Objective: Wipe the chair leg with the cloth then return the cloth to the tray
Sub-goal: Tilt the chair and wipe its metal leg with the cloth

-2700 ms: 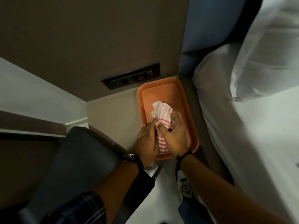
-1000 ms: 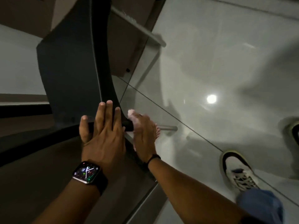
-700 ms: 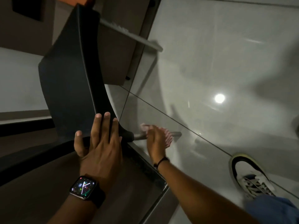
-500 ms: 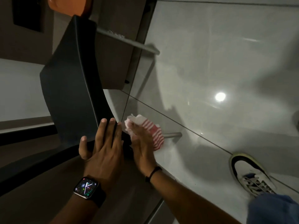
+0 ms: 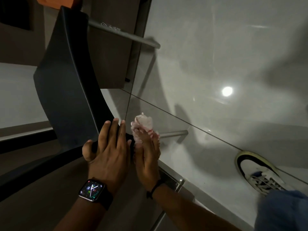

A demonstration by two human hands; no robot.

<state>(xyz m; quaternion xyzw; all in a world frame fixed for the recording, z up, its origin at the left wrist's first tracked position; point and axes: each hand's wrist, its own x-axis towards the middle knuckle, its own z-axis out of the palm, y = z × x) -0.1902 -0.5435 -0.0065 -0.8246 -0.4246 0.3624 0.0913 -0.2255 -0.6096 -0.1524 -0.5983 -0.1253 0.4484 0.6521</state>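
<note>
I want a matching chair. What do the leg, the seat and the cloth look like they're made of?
Leg: probably brushed metal, a grey tube with a dull sheen. Seat: likely moulded matte plastic, dark, smooth and curved. Cloth: soft woven fabric, white with red stripes, bunched in the right hand.

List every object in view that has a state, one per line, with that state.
Left hand: open, flat on the chair seat edge.
Right hand: shut on the cloth.
Cloth: bunched, pressed on the chair leg.
Chair leg: partly covered, its lower end bare.
Tray: only an orange corner visible.
Watch: screen lit.
</note>
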